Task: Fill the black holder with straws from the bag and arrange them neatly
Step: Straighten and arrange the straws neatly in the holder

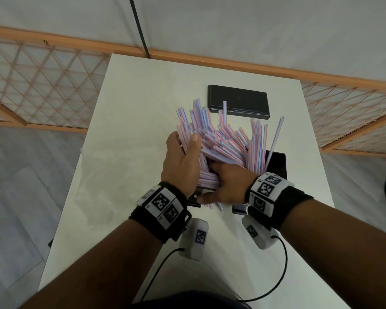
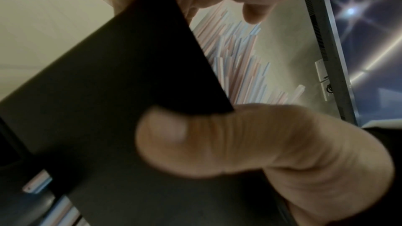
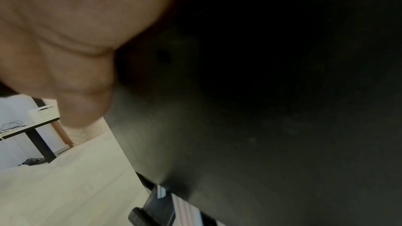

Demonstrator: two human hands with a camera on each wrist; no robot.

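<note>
A person's left hand (image 1: 183,161) presses fingers & thumb against the left flank of a jumbled mass of striped straws (image 1: 223,139) standing in the black holder (image 1: 276,162) at mid-table; the fingers lie fairly straight along the bundle, cupping it, not pinching. Just right of it the right hand (image 1: 226,186) lies against the holder's near side, thumb stretched leftward; whether its other fingers grip cannot be told. The step in hand looks like neatening: the holder seems full, but straws splay every way. Next move likely calls for squeezing from both sides w/o tipping the holder. Far right, one straw (image 1: 275,139) leans out alone. The left wrist view shows the thumb (image 2: 174,135) flat on the holder's dark wall (hidden from the head cam); a black lid-like tray (image 1: 239,100) shows only from the head.
</note>
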